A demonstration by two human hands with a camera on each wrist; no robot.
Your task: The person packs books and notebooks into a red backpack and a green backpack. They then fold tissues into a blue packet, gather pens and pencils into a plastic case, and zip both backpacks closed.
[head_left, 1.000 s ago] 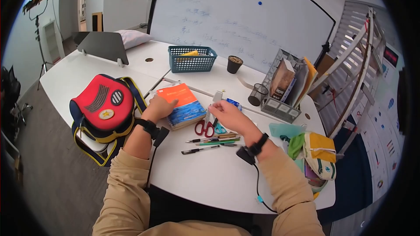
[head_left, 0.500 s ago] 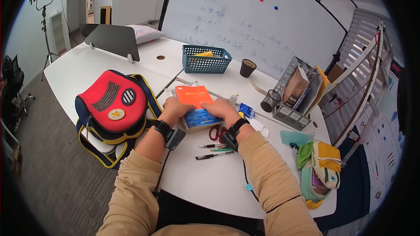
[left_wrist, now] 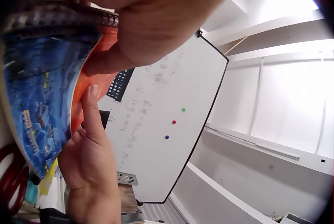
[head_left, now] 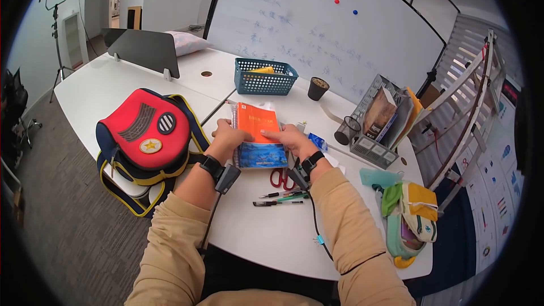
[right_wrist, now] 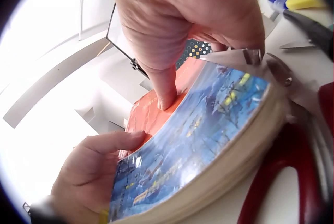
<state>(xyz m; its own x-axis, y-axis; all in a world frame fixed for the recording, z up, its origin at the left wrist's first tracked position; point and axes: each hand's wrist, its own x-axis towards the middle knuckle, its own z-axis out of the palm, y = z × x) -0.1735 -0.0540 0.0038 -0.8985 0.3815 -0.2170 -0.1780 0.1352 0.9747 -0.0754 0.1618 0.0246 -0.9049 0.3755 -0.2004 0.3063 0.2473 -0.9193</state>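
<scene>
Both hands grip an orange and blue book point(head_left: 260, 154) from its two sides, above the white table. The left hand point(head_left: 228, 137) has its thumb on the orange part of the cover, fingers around the left edge. From the right side the right hand point(head_left: 293, 137) holds it, thumb likewise on the cover. A spiral-bound edge shows along the book in the left wrist view. Red-handled scissors point(head_left: 281, 178) lie close below the right hand; in the right wrist view their red handle point(right_wrist: 282, 169) is beside the thick page edge. Several pens point(head_left: 277, 203) lie nearer the person.
A red backpack point(head_left: 148, 130) stands at left. Behind are a blue-green basket point(head_left: 265, 83), a black cup point(head_left: 318, 89) and a wire file holder point(head_left: 371, 153). A green and yellow pouch point(head_left: 411, 221) lies at right. Cables run from both wrists.
Over the last second the right hand left a light-coloured item by the scissors and took the book's right side. The left hand now grips its left side. Since then the book has turned slightly and straightened.
</scene>
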